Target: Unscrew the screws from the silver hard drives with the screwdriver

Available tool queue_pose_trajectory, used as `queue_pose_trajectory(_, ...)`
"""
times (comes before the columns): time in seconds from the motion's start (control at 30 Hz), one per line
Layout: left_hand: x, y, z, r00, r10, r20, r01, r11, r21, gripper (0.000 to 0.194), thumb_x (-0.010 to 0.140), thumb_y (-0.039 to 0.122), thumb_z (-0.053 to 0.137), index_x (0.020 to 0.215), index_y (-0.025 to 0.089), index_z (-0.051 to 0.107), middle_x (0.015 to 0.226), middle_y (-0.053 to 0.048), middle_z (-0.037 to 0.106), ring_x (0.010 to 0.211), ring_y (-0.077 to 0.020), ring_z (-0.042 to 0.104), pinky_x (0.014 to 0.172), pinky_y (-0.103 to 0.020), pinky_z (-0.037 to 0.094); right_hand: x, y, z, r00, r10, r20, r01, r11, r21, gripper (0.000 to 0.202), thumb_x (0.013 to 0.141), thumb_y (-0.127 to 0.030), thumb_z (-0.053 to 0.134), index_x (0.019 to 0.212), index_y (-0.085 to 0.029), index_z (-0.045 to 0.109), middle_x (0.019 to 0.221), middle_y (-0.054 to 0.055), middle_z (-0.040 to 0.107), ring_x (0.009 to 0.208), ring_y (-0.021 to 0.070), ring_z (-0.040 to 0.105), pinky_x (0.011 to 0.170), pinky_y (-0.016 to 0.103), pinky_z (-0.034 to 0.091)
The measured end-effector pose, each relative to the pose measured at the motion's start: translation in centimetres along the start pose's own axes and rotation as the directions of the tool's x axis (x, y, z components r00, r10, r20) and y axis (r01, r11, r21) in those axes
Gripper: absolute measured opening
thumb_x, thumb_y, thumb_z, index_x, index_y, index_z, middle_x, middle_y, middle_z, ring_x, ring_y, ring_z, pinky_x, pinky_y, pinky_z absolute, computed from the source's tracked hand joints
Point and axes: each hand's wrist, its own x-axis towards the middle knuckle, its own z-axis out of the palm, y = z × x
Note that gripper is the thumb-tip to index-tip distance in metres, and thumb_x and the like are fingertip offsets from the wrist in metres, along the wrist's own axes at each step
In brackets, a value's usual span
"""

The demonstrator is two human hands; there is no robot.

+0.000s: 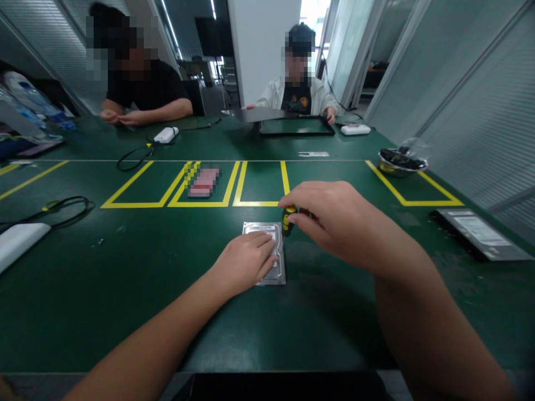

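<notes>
Broadly, a green table bears a labelled device and a metal bowl at right; a silver, rectangular hard drive lies centrally, partly hidden beneath the left hand, laid open across it; the right hand pinches a black-and-yellow screwdriver at the drive's right edge

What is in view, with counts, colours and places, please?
Hard drive: 1, silver, centre
Screwdriver: 1, yellow-black, beside drive
Metal unit: 1, silver, right
Bowl: 1, silver, far right
Tape outlines: several, yellow, on green table
Blurred object: 1, pink, within tape
Cased devices: 3, white, left and far right
Cables: several, black, left
Panel parts: 2, dark, far centre
Bottles: count unclear, bluish, left
Co-workers: 2, dark/pale clothing, opposite
Left hand: 1, bare, on drive
Right hand: 1, bare, gripping screwdriver
</notes>
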Motion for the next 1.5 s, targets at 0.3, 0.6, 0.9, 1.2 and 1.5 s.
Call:
queue_pose_trajectory(0.3, 0.13, 0.09, 0.01, 1.0, -0.004, 0.007, 0.004, 1.0, -0.005, 0.026, 0.096, 0.027, 0.05, 0.115, 0.015, 0.063, 0.112, -0.013, 0.069, 0.114, -0.0273, 0.062, 0.099, -0.045, 0.051, 0.3, -0.41, 0.1, 1.0, -0.019, -0.02, 0.019, 1.0, 0.009, 0.015, 0.092, -0.017, 0.054, 0.089, -0.014, 0.068, 0.09, 0.007, 0.063, 0.083, 0.0176, 0.055, 0.073, 0.028, 0.038)
queue_pose_trajectory(0.6, 0.14, 0.12, -0.1, 0.999, -0.012, 0.037, 0.012, 1.0, 0.013, 0.028, 0.097, 0.029, 0.048, 0.116, 0.015, 0.062, 0.113, -0.012, 0.068, 0.114, -0.0272, 0.061, 0.099, -0.043, 0.05, 0.1, -0.27, 0.24, 1.0, 0.018, 0.003, -0.018, 1.0, 0.001, 0.02, 0.093, -0.018, 0.051, 0.101, -0.012, 0.069, 0.097, 0.009, 0.065, 0.089, 0.0195, 0.058, 0.077, 0.03, 0.04)
queue_pose_trajectory(0.9, 0.1, 0.13, -0.12, 1.0, -0.004, 0.029, 0.004, 1.0, 0.016, 0.028, 0.096, 0.028, 0.049, 0.116, 0.013, 0.063, 0.113, -0.013, 0.069, 0.115, -0.0282, 0.061, 0.099, -0.045, 0.051, 0.3, -0.07, 0.17, 1.0, 0.016, -0.011, -0.017, 1.0, -0.026, 0.02, 0.092, -0.017, 0.053, 0.1, -0.014, 0.071, 0.096, 0.008, 0.068, 0.088, 0.0191, 0.06, 0.076, 0.029, 0.04)
queue_pose_trajectory(1.2, -0.07, -0.16, 0.25, 1.0, -0.005, 0.016, 0.005, 1.0, 0.022, 0.031, 0.096, 0.03, 0.049, 0.117, 0.013, 0.063, 0.117, -0.013, 0.068, 0.115, -0.0278, 0.062, 0.1, -0.045, 0.051, 0.33, 0.04, 0.23, 0.999, 0.049, -0.018, -0.049, 0.999, -0.011, 0.019, 0.089, -0.013, 0.053, 0.095, -0.015, 0.071, 0.089, 0.005, 0.069, 0.084, 0.0177, 0.061, 0.075, 0.028, 0.04)
queue_pose_trajectory(1.5, -0.02, -0.06, 0.24, 1.0, 0.001, -0.001, -0.001, 1.0, 0.023, 0.03, 0.096, 0.029, 0.049, 0.117, 0.013, 0.063, 0.116, -0.012, 0.069, 0.115, -0.0277, 0.062, 0.1, -0.045, 0.051, 0.25, 0.02, 0.51, 0.998, 0.021, -0.059, -0.018, 0.999, 0.044, 0.016, 0.087, -0.012, 0.053, 0.096, -0.014, 0.066, 0.095, 0.006, 0.063, 0.086, 0.0175, 0.057, 0.076, 0.028, 0.039)
